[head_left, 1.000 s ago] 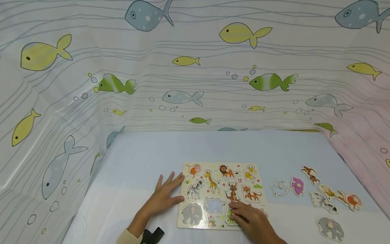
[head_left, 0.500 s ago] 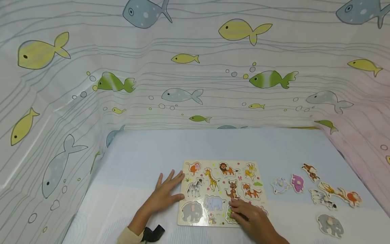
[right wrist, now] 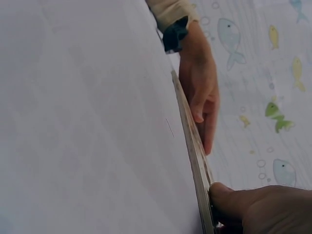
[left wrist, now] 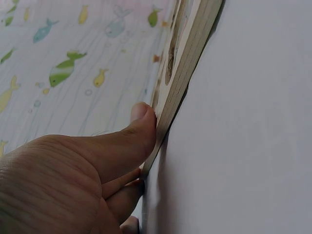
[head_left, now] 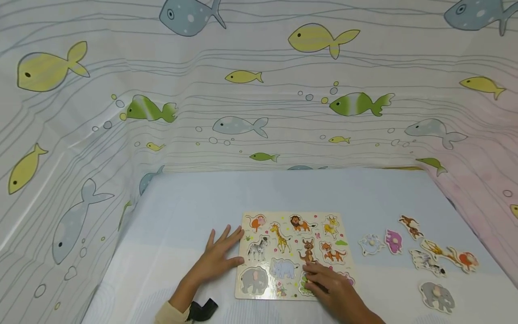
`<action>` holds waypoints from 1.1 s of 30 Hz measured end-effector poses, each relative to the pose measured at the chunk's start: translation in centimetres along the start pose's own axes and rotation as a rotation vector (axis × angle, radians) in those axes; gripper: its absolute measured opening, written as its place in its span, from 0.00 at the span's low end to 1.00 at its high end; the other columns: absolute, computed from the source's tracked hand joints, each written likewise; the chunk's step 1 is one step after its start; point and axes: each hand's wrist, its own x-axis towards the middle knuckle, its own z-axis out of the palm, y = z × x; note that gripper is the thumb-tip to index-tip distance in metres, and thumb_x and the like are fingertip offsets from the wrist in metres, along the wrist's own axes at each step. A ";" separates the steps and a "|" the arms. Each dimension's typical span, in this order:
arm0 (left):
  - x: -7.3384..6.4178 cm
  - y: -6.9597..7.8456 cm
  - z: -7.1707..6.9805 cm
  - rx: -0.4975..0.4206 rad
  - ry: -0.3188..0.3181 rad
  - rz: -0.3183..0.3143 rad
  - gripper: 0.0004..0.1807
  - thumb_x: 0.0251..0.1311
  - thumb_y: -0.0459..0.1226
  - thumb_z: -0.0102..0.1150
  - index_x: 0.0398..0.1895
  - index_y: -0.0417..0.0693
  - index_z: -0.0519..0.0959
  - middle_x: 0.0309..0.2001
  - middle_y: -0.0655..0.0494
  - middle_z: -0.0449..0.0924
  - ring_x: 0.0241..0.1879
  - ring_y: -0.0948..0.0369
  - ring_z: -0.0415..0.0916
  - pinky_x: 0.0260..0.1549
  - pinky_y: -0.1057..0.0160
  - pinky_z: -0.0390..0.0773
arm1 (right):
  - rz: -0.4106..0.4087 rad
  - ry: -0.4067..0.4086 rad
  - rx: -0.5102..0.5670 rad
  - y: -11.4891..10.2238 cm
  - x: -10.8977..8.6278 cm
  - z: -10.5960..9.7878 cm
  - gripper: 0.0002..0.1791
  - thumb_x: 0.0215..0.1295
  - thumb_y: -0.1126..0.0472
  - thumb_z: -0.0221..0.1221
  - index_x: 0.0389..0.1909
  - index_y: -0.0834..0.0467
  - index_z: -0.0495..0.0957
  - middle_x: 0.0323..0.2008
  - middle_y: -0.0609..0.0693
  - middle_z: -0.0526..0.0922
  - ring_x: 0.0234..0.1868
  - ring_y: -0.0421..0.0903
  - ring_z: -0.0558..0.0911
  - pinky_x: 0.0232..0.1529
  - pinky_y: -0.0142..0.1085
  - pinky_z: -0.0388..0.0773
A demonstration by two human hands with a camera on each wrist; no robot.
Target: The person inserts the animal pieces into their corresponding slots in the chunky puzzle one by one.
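Observation:
A wooden animal puzzle board [head_left: 270,293] lies flat on the table. My left hand [head_left: 216,261] has its fingers spread, with fingertips and thumb touching the board's left edge. At the board's lower right, my right hand [head_left: 336,288] pinches a green puzzle piece [head_left: 304,286], mostly hidden beneath the fingers. In the left wrist view, my left thumb [left wrist: 140,117] rests against the plywood edge. The right wrist view shows my right thumb [right wrist: 224,195] at the board's near side; the piece itself is out of sight there.
Loose knobbed pieces lie right of the board: a pale bluish animal [head_left: 371,245], a purple animal [head_left: 394,242], a brown monkey [head_left: 411,226], a zebra [head_left: 426,262], a giraffe [head_left: 432,247], an orange monkey [head_left: 467,260] and a grey elephant [head_left: 437,296]. Fish-patterned cloth [head_left: 194,81] surrounds the table.
The head view has shifted slightly. Both hands keep their places on the board, and the loose pieces have not moved.

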 end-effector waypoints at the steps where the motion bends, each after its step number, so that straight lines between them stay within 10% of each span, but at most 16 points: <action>1: 0.0 0.0 0.0 0.002 0.002 0.000 0.44 0.55 0.47 0.70 0.75 0.50 0.64 0.77 0.57 0.58 0.80 0.49 0.43 0.75 0.39 0.20 | 0.002 -0.005 0.000 -0.1 0.0 0.0 0.14 0.49 0.65 0.74 0.39 0.53 0.87 0.53 0.46 0.86 0.54 0.51 0.85 0.63 0.15 0.67; 18: -0.1 0.3 -0.1 -0.031 -0.003 -0.008 0.45 0.54 0.48 0.70 0.75 0.50 0.63 0.77 0.55 0.57 0.80 0.48 0.42 0.75 0.39 0.19 | 0.090 0.004 0.077 -0.6 0.4 -1.2 0.23 0.53 0.62 0.73 0.53 0.55 0.83 0.58 0.53 0.83 0.61 0.48 0.82 0.68 0.17 0.61; 33: 0.0 0.2 0.0 -0.020 -0.005 -0.015 0.45 0.54 0.49 0.69 0.75 0.52 0.63 0.77 0.57 0.57 0.80 0.47 0.41 0.74 0.38 0.19 | 0.217 0.119 -0.089 2.8 0.5 -8.2 0.25 0.47 0.71 0.74 0.49 0.54 0.85 0.51 0.52 0.88 0.61 0.28 0.78 0.63 0.12 0.63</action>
